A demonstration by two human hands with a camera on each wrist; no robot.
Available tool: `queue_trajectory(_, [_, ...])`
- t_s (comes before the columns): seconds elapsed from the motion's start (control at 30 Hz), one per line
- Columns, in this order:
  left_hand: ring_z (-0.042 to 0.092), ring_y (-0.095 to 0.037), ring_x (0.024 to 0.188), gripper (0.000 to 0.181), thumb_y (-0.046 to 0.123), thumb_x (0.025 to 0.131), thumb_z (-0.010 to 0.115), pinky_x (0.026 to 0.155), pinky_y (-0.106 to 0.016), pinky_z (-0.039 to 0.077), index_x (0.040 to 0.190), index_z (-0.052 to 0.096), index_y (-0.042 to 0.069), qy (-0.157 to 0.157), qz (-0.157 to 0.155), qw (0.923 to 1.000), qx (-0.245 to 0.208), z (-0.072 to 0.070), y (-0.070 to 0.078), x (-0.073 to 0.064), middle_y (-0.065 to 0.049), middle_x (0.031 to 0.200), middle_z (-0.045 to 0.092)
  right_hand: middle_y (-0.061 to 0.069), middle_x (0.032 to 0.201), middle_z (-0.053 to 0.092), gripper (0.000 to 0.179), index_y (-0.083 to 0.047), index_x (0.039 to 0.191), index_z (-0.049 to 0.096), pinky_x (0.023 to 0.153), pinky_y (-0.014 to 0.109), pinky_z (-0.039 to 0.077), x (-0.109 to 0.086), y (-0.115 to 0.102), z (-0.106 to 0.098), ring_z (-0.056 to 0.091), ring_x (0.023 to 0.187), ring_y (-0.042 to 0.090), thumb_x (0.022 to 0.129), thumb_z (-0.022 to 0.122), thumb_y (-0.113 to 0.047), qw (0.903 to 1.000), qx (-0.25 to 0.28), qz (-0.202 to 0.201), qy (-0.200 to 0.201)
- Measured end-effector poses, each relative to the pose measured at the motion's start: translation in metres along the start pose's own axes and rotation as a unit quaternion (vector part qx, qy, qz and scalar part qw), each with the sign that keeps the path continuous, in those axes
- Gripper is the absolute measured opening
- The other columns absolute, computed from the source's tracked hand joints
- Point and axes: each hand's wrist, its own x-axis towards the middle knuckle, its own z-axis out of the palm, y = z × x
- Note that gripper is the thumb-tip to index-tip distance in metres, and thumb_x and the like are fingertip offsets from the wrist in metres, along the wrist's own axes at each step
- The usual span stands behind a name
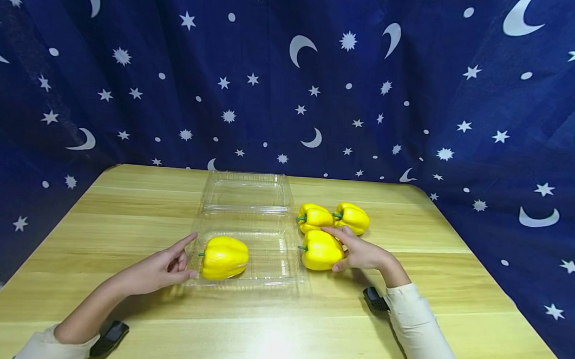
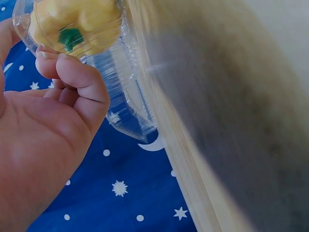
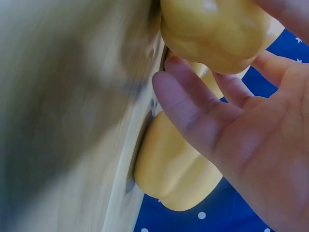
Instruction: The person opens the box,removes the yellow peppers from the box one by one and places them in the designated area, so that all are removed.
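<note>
A yellow bell pepper (image 1: 322, 251) with a green stem is between the thumb and fingers of my right hand (image 1: 361, 253), to the right of a clear plastic container (image 1: 274, 254). The right wrist view shows this pepper (image 3: 217, 34) above the fingertips. My left hand (image 1: 153, 270) is at the container's left edge, with index finger and thumb extended along it and the other fingers curled. Another yellow bell pepper (image 1: 225, 258) lies in the container's left part, its stem facing my left hand. It appears through clear plastic in the left wrist view.
Two more yellow bell peppers, a left one (image 1: 315, 218) and a right one (image 1: 352, 218), lie behind my right hand. The container's lid (image 1: 248, 191) lies folded back toward the far table edge. A blue curtain (image 1: 271, 119) hangs behind the wooden table (image 1: 134, 209).
</note>
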Motion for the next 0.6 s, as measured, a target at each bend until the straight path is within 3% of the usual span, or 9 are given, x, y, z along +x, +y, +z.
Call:
queue_trajectory(0.17, [0.038,-0.002,0.061,0.08,0.018,0.089,0.059,0.052,-0.024,0.036,0.142,0.006,-0.011,0.001,-0.003,1.0,-0.001,-0.0003,0.0009,0.0,-0.002,0.076,0.044,0.019,0.119,0.032,0.089,-0.007,0.142,0.025,0.084,0.04,0.044,0.0006,0.0002,-0.0004,0.041,0.105,0.03,0.069,0.076,-0.009,0.9999,0.001,0.007,-0.008])
queue_trajectory(0.6, [0.038,-0.002,0.06,0.08,0.018,0.089,0.059,0.052,-0.024,0.036,0.142,0.005,-0.011,0.0,-0.006,1.0,0.001,-0.0012,0.0041,-0.0003,-0.001,0.075,0.043,0.022,0.125,0.03,0.092,-0.006,0.142,0.023,0.089,0.049,0.038,-0.0019,-0.0006,-0.0027,0.038,0.11,0.034,0.069,0.077,-0.015,0.9998,-0.01,0.005,-0.015])
